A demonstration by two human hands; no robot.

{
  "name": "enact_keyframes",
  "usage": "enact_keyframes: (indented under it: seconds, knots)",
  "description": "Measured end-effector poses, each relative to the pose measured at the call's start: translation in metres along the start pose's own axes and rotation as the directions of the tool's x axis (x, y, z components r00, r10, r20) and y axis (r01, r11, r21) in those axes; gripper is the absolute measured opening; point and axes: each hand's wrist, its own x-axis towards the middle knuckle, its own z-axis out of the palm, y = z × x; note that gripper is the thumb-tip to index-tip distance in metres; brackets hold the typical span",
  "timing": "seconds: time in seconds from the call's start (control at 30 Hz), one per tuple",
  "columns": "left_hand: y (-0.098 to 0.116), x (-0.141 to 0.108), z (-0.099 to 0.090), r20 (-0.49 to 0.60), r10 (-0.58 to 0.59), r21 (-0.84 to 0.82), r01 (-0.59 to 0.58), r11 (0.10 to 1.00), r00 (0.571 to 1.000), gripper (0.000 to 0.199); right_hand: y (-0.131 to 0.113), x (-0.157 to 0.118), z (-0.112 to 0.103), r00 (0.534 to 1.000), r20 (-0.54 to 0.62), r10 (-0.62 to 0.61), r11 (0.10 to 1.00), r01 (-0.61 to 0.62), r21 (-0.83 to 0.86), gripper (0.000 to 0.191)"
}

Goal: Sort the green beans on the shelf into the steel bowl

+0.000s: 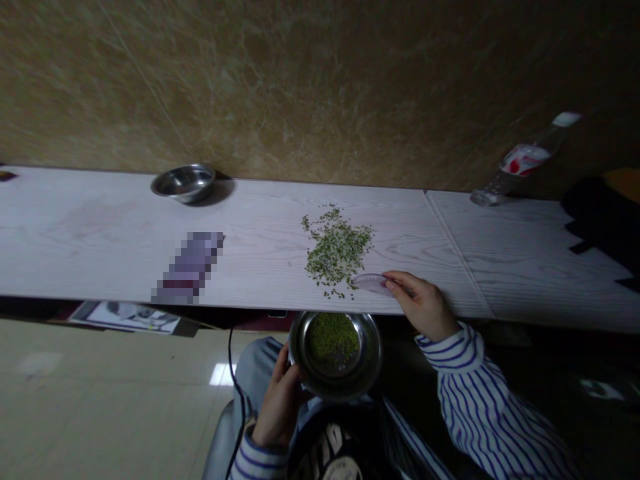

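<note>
Green beans lie spread in a loose patch on the white wood-grain table. My right hand pinches a thin, clear purplish piece, whose far end is at the lower right edge of the patch. Below the table's front edge, my left hand grips the left rim of a steel bowl. More green beans cover part of the bottom of that bowl.
A second steel bowl stands at the back left by the wall. Left of the beans is a pixelated flat item. A clear plastic bottle stands at the back right, near a dark object. A black cable hangs at my left.
</note>
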Motion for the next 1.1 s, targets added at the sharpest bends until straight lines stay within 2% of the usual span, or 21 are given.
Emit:
enact_keyframes:
  seconds: [0.47, 0.63, 1.1]
  knots:
    - [0.005, -0.004, 0.000, -0.027, 0.013, 0.001, -0.013, 1.000, 1.000, 0.066, -0.005, 0.000, 0.006, 1.000, 0.011, -0.013, 1.000, 0.013, 0.013, 0.024]
    - [0.006, -0.005, 0.004, 0.008, 0.021, -0.014, -0.021, 1.000, 1.000, 0.063, -0.012, -0.002, 0.010, 0.999, 0.033, -0.028, 1.000, 0.028, 0.015, 0.024]
    - [0.007, -0.006, 0.007, 0.018, 0.036, -0.019, -0.035, 0.999, 0.999, 0.066, -0.009, 0.004, 0.021, 0.999, 0.019, 0.046, 0.993, -0.048, 0.109, 0.026]
